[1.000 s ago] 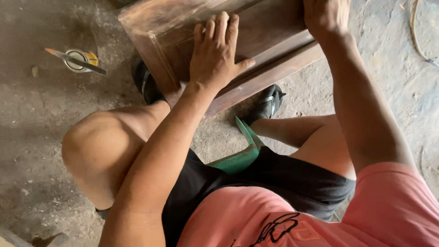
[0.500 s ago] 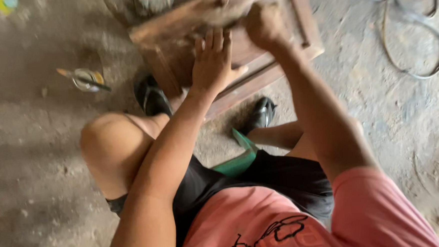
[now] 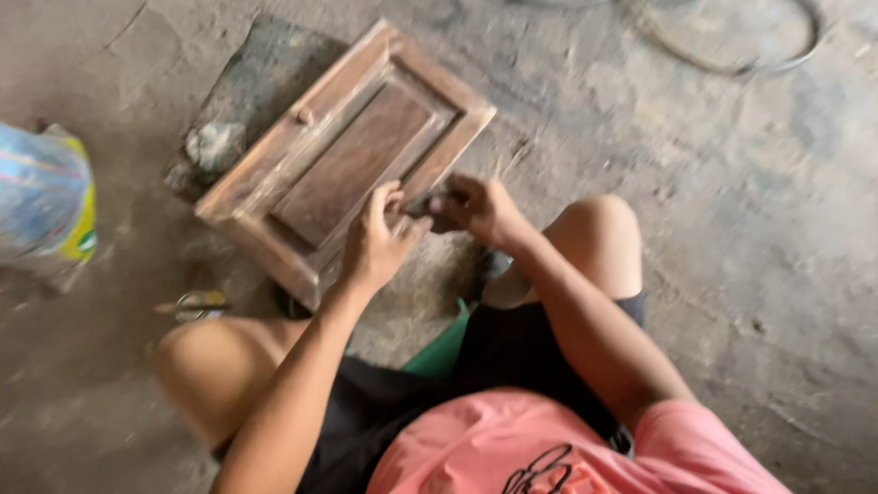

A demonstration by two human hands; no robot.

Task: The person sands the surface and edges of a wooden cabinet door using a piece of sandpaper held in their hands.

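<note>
At the wooden panel (image 3: 349, 161), both hands (image 3: 428, 223) pinching.

Workshop, dusty concrete floor (image 3: 780, 259), wooden panel (image 3: 344, 162)

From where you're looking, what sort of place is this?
Probably a rough woodworking or furniture-repair spot, worked at floor level. A worn wooden panelled door lies on a dusty concrete floor, the person's left hand and right hand meet at its edge, and loose cable trails nearby.

Brown wooden panel (image 3: 355, 166), pink shirt (image 3: 530, 453), black shorts (image 3: 388, 420), seemingly green stool (image 3: 443, 352).
</note>
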